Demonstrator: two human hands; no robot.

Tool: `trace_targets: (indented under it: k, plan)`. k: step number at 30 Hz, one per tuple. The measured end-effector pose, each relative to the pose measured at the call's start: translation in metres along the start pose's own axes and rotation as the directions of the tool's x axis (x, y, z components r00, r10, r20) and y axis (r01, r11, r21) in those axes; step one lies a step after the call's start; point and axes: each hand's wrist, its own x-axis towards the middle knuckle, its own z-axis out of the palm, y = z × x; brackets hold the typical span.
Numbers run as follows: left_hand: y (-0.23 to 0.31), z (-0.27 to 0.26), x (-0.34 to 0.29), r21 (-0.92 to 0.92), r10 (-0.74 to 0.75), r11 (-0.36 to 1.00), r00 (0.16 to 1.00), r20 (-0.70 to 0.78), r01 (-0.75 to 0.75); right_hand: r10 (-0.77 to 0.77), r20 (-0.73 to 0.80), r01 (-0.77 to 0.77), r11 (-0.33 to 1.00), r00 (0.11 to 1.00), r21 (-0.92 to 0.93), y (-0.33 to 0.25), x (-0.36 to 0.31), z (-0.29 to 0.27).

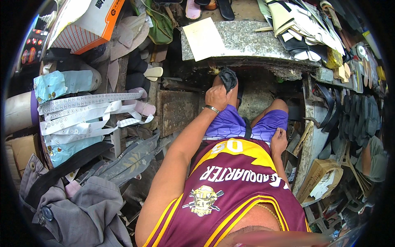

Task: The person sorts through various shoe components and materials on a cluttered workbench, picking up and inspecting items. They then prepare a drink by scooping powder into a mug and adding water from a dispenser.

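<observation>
My left hand is closed around a black, slightly shiny piece of material and holds it up over my left knee. Its exact kind does not show. My right hand rests low against the right leg of my purple shorts, its fingers curled together. Whatever may be between those fingers is hidden. Just beyond my knees stands a worn, speckled work surface, and a pale yellow sheet lies on its left part.
White and black cut sheets are piled at the far right. On my left, printed white strips hang beside a wooden drawer box and grey cloth. A torn brown paper bag and dark hanging pieces crowd my right.
</observation>
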Motion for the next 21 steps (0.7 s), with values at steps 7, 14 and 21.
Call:
trace_targets:
  k: [7,14,21]
  plan:
    - [-0.0024,0.0032,0.0006,0.015,-0.003,1.0,1.0,0.004,0.003,-0.055,-0.035,0.056,0.998,0.998,0.03,0.0014,0.0013,0.0014]
    - [-0.0024,0.0039,0.0022,0.022,-0.024,0.999,0.999,0.036,0.023,-0.05,-0.032,0.05,0.999,0.998,0.019,0.0014,0.0019,0.0015]
    - [-0.0023,0.0033,0.001,0.01,-0.004,1.0,1.0,0.0,0.004,-0.03,-0.03,0.031,0.999,0.999,0.018,0.0005,0.002,0.0014]
